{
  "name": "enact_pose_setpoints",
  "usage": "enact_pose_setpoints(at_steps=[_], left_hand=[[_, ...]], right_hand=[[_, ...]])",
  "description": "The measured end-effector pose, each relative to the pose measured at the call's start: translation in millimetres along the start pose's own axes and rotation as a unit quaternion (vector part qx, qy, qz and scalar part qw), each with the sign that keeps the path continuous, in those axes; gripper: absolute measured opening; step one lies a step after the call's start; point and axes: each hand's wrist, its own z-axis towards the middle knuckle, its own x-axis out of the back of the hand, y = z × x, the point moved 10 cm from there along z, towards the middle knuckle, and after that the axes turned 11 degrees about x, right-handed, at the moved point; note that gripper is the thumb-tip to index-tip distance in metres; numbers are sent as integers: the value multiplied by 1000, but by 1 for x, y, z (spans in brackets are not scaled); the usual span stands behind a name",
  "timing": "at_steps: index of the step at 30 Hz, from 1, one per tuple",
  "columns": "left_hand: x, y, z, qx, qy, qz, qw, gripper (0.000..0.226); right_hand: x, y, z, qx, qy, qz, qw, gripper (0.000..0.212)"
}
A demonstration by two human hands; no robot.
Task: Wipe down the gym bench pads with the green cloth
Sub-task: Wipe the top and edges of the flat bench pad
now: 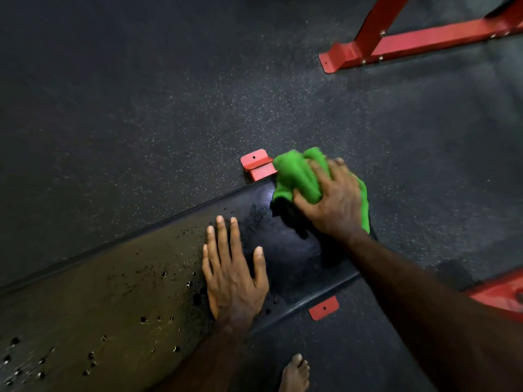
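Gripping a bunched, fuzzy green cloth point(300, 176) under curled fingers, the right hand point(331, 202) presses the long black vinyl bench pad point(113, 281); the left hand point(232, 275) lies flat, fingers spread.

Left grip point(233, 274) lies flat, palm down, fingers straight and slightly spread. Right grip point(329, 200), beyond and right of the left grip, has curled fingers clutching bunched fabric, forearm extended.

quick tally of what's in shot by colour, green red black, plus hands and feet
green: 1, the green cloth
red: 4, two bench feet, a frame at top right, a frame piece at the right edge
black: 1, the bench pad
hands: 2, left hand, right hand
bare foot: 1
total: 9
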Motion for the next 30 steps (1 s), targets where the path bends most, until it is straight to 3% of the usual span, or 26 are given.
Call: enact_pose_setpoints(at_steps=[2,3,4,6,8,9,12,13,14,17,19,22,24,26,29,30], left_hand=[[-1,-4,-1,5,1,4,1000,72],[0,-4,-1,5,3,6,1000,73],[0,-4,-1,4,3,7,1000,73],[2,-1,-1,2,8,8,1000,73],[2,0,0,2,9,12,1000,73],[2,0,0,2,10,12,1000,73],[2,0,-1,2,9,11,1000,73],[3,0,-1,1,11,9,1000,73],[4,0,-1,-1,14,8,1000,73],[5,1,-1,-2,20,10,1000,74],[6,2,-1,-2,19,9,1000,74],[6,2,-2,0,17,9,1000,75],[6,3,-2,-1,20,8,1000,75],[7,3,-1,-2,26,8,1000,76],[8,3,-1,-3,33,11,999,76],[9,3,-1,-3,33,10,999,76]], right_hand=[[4,5,-21,-175,56,-4,983,76],[2,-7,-33,-203,60,-12,977,74],[-1,-23,-40,-174,51,-15,983,73],[-11,-51,-51,-14,-9,-10,1000,74],[-9,-42,-51,84,-34,-5,996,78],[-7,-30,-49,64,-29,-8,998,78],[4,1,-67,-175,30,-7,984,76],[6,-6,-76,-212,43,-13,976,74],[5,-18,-83,-204,46,-15,978,73],[-6,-44,-94,-17,-21,-27,999,77],[-2,-24,-95,14,-38,-41,998,80],[9,13,-108,-210,29,-24,977,80],[14,1,-124,-296,69,-31,952,76],[10,-19,-131,-242,59,-30,968,74],[7,-24,-134,-62,-1,-42,997,81],[8,-15,-135,-51,-8,-42,998,84]])
